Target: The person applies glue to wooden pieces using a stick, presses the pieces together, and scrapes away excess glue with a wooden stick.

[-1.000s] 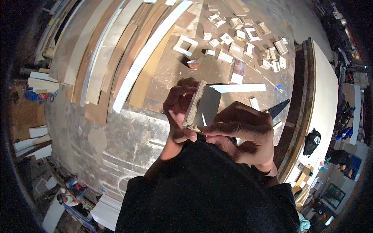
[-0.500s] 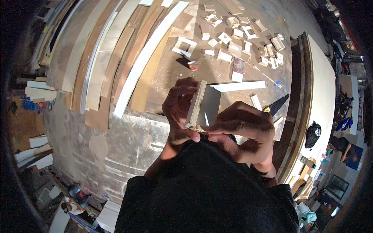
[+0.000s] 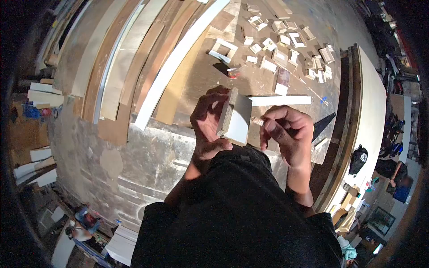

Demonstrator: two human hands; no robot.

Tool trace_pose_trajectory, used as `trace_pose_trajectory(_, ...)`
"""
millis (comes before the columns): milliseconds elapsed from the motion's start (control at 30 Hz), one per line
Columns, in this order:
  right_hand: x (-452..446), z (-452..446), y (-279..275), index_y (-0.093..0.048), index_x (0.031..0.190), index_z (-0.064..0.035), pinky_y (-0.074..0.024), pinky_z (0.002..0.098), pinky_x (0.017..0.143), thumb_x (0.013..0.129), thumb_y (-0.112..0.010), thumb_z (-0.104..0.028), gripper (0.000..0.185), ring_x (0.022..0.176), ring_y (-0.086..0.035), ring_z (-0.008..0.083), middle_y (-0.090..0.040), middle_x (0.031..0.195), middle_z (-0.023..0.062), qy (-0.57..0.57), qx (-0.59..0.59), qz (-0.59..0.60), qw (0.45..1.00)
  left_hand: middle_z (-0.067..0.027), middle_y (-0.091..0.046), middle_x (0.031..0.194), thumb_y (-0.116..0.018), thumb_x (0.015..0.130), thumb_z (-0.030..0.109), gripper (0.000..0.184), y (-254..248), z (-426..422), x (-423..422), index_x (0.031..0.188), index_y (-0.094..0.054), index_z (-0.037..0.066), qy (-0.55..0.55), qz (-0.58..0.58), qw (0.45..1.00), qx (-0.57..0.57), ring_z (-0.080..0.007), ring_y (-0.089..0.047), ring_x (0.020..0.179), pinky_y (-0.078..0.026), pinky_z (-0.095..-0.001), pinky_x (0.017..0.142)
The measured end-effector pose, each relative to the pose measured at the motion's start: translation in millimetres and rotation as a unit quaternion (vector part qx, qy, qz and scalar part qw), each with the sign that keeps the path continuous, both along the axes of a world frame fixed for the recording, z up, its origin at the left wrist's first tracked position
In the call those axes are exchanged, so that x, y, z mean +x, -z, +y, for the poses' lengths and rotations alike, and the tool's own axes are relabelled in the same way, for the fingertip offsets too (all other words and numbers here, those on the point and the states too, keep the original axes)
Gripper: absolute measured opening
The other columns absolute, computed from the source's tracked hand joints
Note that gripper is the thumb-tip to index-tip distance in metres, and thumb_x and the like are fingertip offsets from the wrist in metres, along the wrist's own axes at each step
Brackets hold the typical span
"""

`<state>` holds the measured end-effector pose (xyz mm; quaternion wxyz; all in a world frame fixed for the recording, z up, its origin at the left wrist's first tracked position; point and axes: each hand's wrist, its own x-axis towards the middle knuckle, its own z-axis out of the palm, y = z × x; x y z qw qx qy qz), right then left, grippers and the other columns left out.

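My left hand [image 3: 209, 123] grips a small block of joined boards [image 3: 238, 117], with a pale rough edge towards me and a grey-white face on the right. Just right of the block, my right hand [image 3: 288, 131] pinches a small pale scrap [image 3: 257, 121] between thumb and fingertips, apart from the block. Beyond both hands a white strip [image 3: 281, 100] lies on the work surface [image 3: 196, 87]. The dark blade of a saw [image 3: 324, 125] shows to the right of my right hand.
Long boards [image 3: 178, 67] lie at the left. Several small wooden frames [image 3: 279, 56] are scattered at the far side, near a red container [image 3: 233, 73]. A raised pale panel [image 3: 368, 94] stands at right with a black bag [image 3: 359, 160]. Other people [image 3: 81, 233] are at the edges.
My right hand has moved off the block's lower edge to the right and turned, and the scrap now shows in its fingers. My left hand still holds the block. The view has shifted slightly.
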<state>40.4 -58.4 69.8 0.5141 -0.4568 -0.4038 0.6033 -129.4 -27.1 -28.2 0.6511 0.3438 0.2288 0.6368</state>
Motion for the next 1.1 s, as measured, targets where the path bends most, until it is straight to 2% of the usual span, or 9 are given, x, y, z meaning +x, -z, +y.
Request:
trace_pose_trajectory(133,4,14,30,-0.06,0.098,0.004,-0.0522,0.0296,0.054,0.098,-0.055,-0.009,0.014,0.062,-0.064,0.0193,-0.066,0.083,0.0137,0.026,-0.077,0.11,0.991,-0.0152,-0.049,0.134,-0.094,0.057,0.041,0.106,4,-1,-10,0.138,-0.04,-0.002,0.006,0.026,0.999,-0.025,-0.0268,-0.051,0.124,-0.042,-0.0398,0.105)
trace_pose_trajectory(233,11,23,75,-0.059,0.094,0.0017,-0.0495,0.0279,0.052,0.098,-0.056,-0.012,0.014,0.065,-0.063,0.0176,-0.066,0.087,0.0135,0.065,-0.11,0.053,0.99,-0.0153,-0.05,0.134,-0.092,0.058,0.041,0.108,27,6,-17,0.14,-0.036,-0.001,-0.02,0.027,0.999,0.006,-0.0275,-0.052,0.123,-0.043,-0.0402,0.104)
trace_pose_trajectory(400,51,12,243,-0.064,0.096,0.0031,-0.0557,0.0294,0.061,0.096,-0.055,-0.005,0.012,0.069,-0.065,0.0167,-0.067,0.089,0.0127,0.094,-0.135,-0.106,0.981,-0.0159,-0.052,0.135,-0.091,0.058,0.038,0.107,45,8,-25,0.142,-0.036,0.001,0.024,-0.01,0.999,-0.046,-0.0285,-0.053,0.124,-0.041,-0.0413,0.107)
trace_pose_trajectory(467,67,-3,301,-0.063,0.101,0.0042,-0.0581,0.03,0.065,0.096,-0.055,-0.006,0.014,0.069,-0.064,0.0167,-0.065,0.085,0.0102,0.066,-0.23,-0.14,0.961,-0.0158,-0.052,0.135,-0.091,0.058,0.037,0.107,48,9,-26,0.142,-0.036,0.001,0.044,-0.044,0.996,-0.067,-0.0287,-0.053,0.125,-0.041,-0.0415,0.107)
trace_pose_trajectory(500,68,-6,303,-0.063,0.101,0.0042,-0.0581,0.03,0.065,0.096,-0.055,-0.006,0.014,0.069,-0.064,0.0167,-0.065,0.085,0.0102,0.063,-0.23,-0.137,0.962,-0.0157,-0.053,0.135,-0.091,0.058,0.037,0.107,49,10,-27,0.143,-0.036,0.001,0.053,-0.06,0.994,-0.077,-0.0287,-0.052,0.125,-0.041,-0.0416,0.108)
trace_pose_trajectory(567,67,-10,308,-0.06,0.104,0.0055,-0.0582,0.0301,0.065,0.096,-0.054,-0.007,0.017,0.068,-0.063,0.017,-0.062,0.081,0.0076,0.063,-0.32,0.046,0.944,-0.0156,-0.053,0.134,-0.091,0.058,0.035,0.106,55,13,-29,0.143,-0.036,0.002,0.062,-0.054,0.994,-0.078,-0.0284,-0.051,0.127,-0.039,-0.042,0.109)
trace_pose_trajectory(800,21,26,152,-0.059,0.106,0.0051,-0.0536,0.033,0.062,0.101,-0.051,-0.009,0.017,0.067,-0.064,0.0201,-0.062,0.077,0.0106,-0.016,-0.173,0.19,0.966,-0.0147,-0.05,0.136,-0.092,0.056,0.036,0.109,67,13,-32,0.144,-0.037,0.003,0.043,0.043,0.995,-0.082,-0.0275,-0.048,0.127,-0.036,-0.0406,0.108)
trace_pose_trajectory(933,13,30,100,-0.059,0.104,0.0053,-0.0552,0.033,0.06,0.103,-0.052,-0.017,0.023,0.063,-0.068,0.0247,-0.066,0.073,0.0156,-0.036,-0.135,0.086,0.986,-0.0151,-0.049,0.137,-0.092,0.056,0.036,0.11,71,21,-34,0.144,-0.035,0.003,0.054,0.052,0.995,-0.066,-0.0278,-0.048,0.127,-0.035,-0.0413,0.109)
trace_pose_trajectory(1100,1,29,63,-0.059,0.1,0.0064,-0.0601,0.0358,0.063,0.101,-0.055,-0.012,0.019,0.07,-0.072,0.0263,-0.07,0.079,0.0173,-0.031,-0.116,0.085,0.989,-0.0148,-0.047,0.139,-0.092,0.057,0.032,0.111,71,28,-38,0.145,-0.032,0.003,0.075,0.017,0.997,-0.029,-0.0282,-0.047,0.128,-0.04,-0.0429,0.105)
